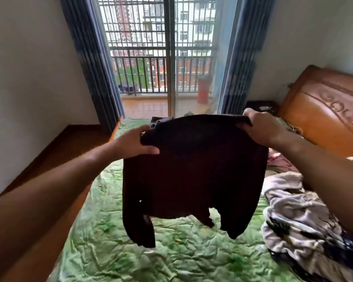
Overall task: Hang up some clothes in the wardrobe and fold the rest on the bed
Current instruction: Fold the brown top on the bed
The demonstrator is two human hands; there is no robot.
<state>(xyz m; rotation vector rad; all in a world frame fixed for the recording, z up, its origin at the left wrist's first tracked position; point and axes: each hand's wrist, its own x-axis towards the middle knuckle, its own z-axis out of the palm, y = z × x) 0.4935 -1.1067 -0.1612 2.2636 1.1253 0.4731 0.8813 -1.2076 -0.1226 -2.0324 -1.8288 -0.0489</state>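
Both hands are holding a dark long-sleeved sweater up in the air over the bed. The left hand is gripping one shoulder of it, thumb lying across the near face of the fabric and fingers curled round behind. The right hand is gripping the other shoulder, a bit higher, with its fingers folded over the top edge. The sweater is hanging spread flat between them, both sleeves dangling down its sides and the cuffs hanging close over the green quilted bedspread.

Open bedspread is stretching out under and in front of the garment, running left to the wooden side rail. On the right, a heap of clothes, pale and patterned, is crowding that side of the bed, lying just beneath the right forearm. The carved wooden headboard is standing at the far right. Past the bed's far edge, a sliding glass door is showing between blue curtains.
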